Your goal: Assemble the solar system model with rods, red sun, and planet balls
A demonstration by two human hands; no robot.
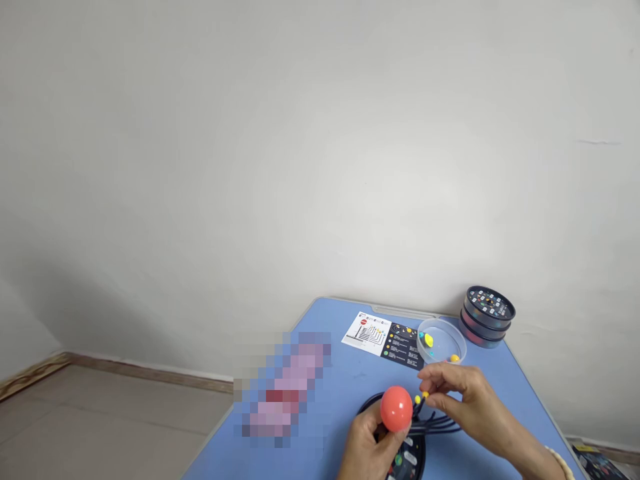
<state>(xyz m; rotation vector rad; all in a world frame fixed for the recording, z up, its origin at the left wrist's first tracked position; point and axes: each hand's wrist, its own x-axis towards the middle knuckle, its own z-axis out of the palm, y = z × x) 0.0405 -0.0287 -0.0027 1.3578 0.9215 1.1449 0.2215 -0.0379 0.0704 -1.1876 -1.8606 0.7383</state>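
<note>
My left hand [371, 437] is closed around the stem of a solar system model, just under its big glossy red ball [397, 408]. Several thin black curved arms [435, 425] stick out to the right from below the ball. At the end of one arm, my right hand [463, 400] pinches a small orange ball [425, 395] between thumb and fingers. Beside it sits a small yellow ball [417, 399] on another arm tip. The round black base [411, 460], printed with planets, is partly hidden behind my left hand.
Beyond my right hand, a clear round dish [445, 339] holds several small coloured pieces. A printed instruction sheet [367, 335] lies to its left. Stacked round black-rimmed containers [487, 317] stand at the blue table's [345, 380] back right corner, near the wall. A pixelated pink area lies at left.
</note>
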